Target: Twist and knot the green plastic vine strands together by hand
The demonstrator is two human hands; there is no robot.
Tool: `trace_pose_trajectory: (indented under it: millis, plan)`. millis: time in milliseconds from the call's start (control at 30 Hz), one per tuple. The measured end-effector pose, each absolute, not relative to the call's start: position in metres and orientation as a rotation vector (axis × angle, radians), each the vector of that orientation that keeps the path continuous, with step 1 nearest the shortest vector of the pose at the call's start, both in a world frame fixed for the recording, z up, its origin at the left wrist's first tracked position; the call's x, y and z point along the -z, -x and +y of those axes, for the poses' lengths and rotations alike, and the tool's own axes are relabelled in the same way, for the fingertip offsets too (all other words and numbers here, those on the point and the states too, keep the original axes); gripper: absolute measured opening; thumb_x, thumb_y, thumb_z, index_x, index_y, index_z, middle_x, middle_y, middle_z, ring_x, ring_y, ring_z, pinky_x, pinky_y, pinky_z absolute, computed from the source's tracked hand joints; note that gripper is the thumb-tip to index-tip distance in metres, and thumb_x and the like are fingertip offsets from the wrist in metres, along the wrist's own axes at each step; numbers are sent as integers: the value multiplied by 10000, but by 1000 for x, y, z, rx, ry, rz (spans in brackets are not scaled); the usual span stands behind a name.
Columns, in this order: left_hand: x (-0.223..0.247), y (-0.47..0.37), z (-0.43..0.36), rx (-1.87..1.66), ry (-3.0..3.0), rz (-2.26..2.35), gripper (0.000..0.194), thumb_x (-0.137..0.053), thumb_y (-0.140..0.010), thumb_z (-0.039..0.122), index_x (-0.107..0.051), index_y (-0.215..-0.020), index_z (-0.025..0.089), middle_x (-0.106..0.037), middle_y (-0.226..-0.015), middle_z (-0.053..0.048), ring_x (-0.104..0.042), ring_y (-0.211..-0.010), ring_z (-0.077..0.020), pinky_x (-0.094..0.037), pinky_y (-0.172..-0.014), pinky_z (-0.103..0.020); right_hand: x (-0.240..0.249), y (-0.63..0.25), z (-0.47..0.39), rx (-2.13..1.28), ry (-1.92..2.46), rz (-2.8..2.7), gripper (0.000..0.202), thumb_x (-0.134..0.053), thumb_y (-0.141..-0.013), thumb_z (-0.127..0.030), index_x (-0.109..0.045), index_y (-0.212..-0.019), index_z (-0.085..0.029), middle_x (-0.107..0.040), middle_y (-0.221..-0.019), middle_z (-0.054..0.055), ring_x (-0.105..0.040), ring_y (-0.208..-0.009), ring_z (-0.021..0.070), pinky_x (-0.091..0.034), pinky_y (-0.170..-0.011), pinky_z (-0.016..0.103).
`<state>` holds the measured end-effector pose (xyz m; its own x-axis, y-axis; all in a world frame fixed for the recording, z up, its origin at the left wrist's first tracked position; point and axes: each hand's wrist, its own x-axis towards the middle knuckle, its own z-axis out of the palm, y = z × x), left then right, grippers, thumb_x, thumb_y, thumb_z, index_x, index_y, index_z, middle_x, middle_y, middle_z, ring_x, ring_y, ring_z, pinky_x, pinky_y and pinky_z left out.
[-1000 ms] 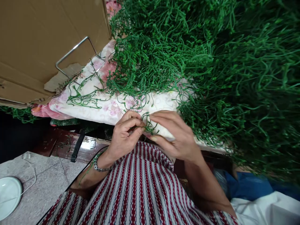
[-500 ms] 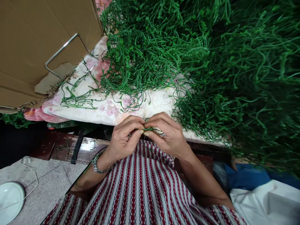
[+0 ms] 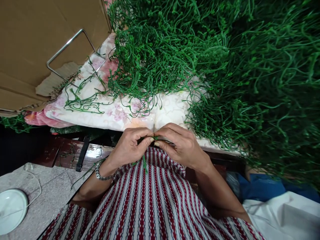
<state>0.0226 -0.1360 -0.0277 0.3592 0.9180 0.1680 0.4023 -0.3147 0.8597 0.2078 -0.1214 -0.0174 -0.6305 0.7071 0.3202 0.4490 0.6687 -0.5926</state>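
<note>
From where I stand, I see the green stem [image 3: 155, 137] exactly between the left hand [image 3: 130, 143] and the right hand [image 3: 182, 145], at the near edge of the cloth [image 3: 170, 111]. Its short visible part lies from side to side, in line with both grips, so neither hand is nearer. Each grip is a close pinch of thumb and forefinger, with almost no gap, on this stem. Green ends [image 3: 144, 164] hang below the left hand; whether they belong to it, I cannot tell. The heap [image 3: 160, 60] lies beyond, apart from the fingers.

Stems [image 3: 215, 66] on cloth [image 3: 172, 110], cardbd [image 3: 53, 36] L
</note>
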Motion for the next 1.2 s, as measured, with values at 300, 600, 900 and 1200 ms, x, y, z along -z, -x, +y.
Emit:
trace_pose_trajectory:
  millis: [300,600,900,1200]
  plan:
    - [27,-27,-145,-872,-2156,1308,157,-502,-764,100,-647,-781,157,-670,-714,-37,-617,-683,-135,-478,-682,-249,19,-211,-122,-506,916,-2550,168,-458,-856,-151,-617,-903,-123,-629,-846,92,-565,-803,178,-476,-753,335]
    - [39,-25,-140,-1132,-1824,1073,83,-623,-756,155,-638,-837,143,-630,-679,-30,-562,-644,-117,-434,-586,-226,34,-203,-136,-751,1061,-2108,64,-537,-854,-207,-549,-902,-167,-630,-713,-12,-574,-591,69,-433,-550,175]
    - [29,-24,-138,-929,-1820,1054,84,-548,-764,130,-528,-686,154,-513,-624,12,-469,-597,-100,-375,-566,-228,33,-207,-130,-767,844,-2273,96,-458,-827,-89,-508,-874,-156,-570,-795,53,-534,-773,142,-453,-695,274]
    - [32,-25,-140,-586,-2235,1233,118,-459,-819,143,-569,-862,151,-617,-769,-37,-575,-721,-147,-432,-661,-261,32,-208,-130,-899,1076,-2469,87,-369,-877,-144,-440,-928,-153,-547,-814,54,-525,-735,143,-419,-652,269]
